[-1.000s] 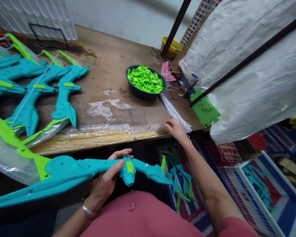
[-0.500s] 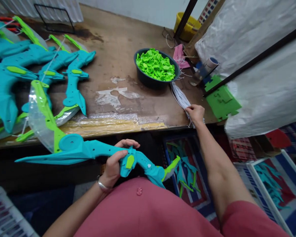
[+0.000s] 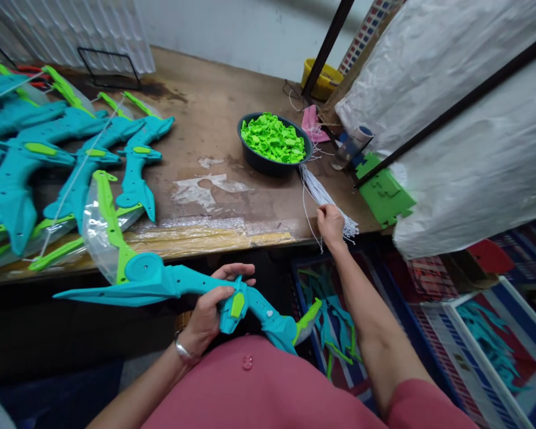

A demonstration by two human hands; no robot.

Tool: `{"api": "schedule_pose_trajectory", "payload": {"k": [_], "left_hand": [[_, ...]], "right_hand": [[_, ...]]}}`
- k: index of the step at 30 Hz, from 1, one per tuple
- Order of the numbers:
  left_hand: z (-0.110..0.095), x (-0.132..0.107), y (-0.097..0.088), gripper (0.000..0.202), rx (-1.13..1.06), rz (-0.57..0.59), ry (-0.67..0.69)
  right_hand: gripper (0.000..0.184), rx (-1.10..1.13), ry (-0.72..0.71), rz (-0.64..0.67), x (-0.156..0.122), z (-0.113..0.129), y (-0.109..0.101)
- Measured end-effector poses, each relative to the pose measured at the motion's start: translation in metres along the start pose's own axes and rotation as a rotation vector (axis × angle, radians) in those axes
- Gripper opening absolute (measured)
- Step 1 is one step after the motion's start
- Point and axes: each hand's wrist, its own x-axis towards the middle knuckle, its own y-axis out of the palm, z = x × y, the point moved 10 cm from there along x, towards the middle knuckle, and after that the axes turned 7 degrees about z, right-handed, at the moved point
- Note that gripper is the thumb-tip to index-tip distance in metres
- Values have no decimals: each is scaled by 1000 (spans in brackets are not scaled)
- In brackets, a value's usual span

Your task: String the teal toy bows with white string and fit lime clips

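Note:
A teal toy bow [image 3: 161,283] with lime green limbs lies across my lap, and my left hand [image 3: 214,298] wraps round its middle grip beside a green inset. My right hand [image 3: 331,225] is closed in a pinch at the table's front edge. One white cord [image 3: 307,208] hangs in a loose curve by its fingers, apparently pinched in them. Just behind that hand lies the bundle of white cords [image 3: 319,189], its near ends spread at the edge.
Several assembled toy bows [image 3: 136,155] crowd the table's left side. A dark bowl [image 3: 268,167] of small green parts stands beyond the cords. Below the table, a crate [image 3: 306,322] holds more bow parts, and another crate [image 3: 462,333] sits at the right. White sheeting [image 3: 451,137] hangs at right.
My right hand has moved left off the cord bundle, and a single cord has come away with it. My left hand still grips the bow. The view has shifted slightly.

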Motion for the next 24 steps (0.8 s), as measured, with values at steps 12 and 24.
{"api": "schedule_pose_trajectory", "payload": {"k": [12,24], "left_hand": [[1,6,4,37,8,34,-4],[4,18,10,47,-66,138,-45]], "right_hand": [[20,-42,0,311,-5,33,19],[10,560,-684,1313,-200,195,4]]}}
